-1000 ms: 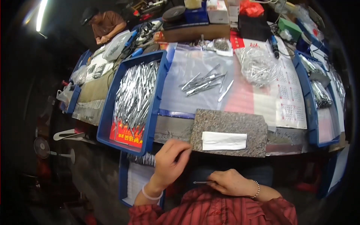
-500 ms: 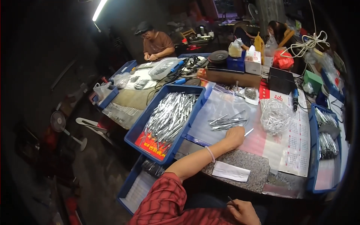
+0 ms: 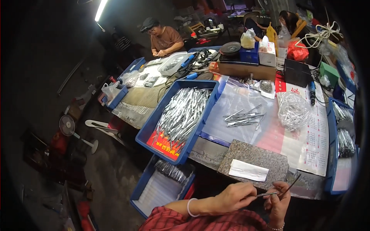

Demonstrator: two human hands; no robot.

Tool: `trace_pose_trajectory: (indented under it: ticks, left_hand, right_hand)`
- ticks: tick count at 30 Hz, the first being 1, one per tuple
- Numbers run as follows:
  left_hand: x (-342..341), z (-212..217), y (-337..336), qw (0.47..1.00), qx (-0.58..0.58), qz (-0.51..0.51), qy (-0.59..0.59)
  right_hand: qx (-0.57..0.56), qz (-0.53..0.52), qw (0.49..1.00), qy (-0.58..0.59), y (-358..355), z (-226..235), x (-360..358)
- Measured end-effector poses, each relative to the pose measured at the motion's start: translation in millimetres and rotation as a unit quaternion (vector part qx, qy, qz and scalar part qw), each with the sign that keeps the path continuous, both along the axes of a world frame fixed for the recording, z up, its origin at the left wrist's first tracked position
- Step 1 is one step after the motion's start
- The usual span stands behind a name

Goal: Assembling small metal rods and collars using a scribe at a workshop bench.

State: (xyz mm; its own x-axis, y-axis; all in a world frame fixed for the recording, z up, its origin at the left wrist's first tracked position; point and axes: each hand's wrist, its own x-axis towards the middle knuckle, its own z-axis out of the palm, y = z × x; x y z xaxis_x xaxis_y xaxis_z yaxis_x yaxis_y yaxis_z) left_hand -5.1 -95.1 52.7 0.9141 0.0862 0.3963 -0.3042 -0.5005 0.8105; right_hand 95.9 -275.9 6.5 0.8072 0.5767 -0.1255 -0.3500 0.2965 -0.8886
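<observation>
Our left hand [image 3: 235, 197] pinches one end of a thin metal rod [image 3: 266, 194] just below the stone slab [image 3: 254, 161] – stiff, light, probably slick. Our right hand [image 3: 278, 201] closes fingertips on its other end – best gripped near the tips.

Ahead of the left hand [image 3: 234, 197] and right hand [image 3: 278, 201] lay a stone slab [image 3: 254, 159] bearing a paper slip [image 3: 248, 170]; beyond it, loose metal rods [image 3: 243, 117] on a plastic sheet [image 3: 231, 115]; to the left, a tray [image 3: 152, 131] of rods; farther right, a bag [image 3: 293, 110].
</observation>
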Motion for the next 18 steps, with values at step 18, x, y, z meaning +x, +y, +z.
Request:
trace_pose_trajectory:
  ticks: [18]
  left_hand:
    - [-35, -2, 11, 0.969, -0.247, 0.022, 0.011]
  right_hand:
    - [-0.064, 0.134, 0.989, 0.025, 14, 23, -24]
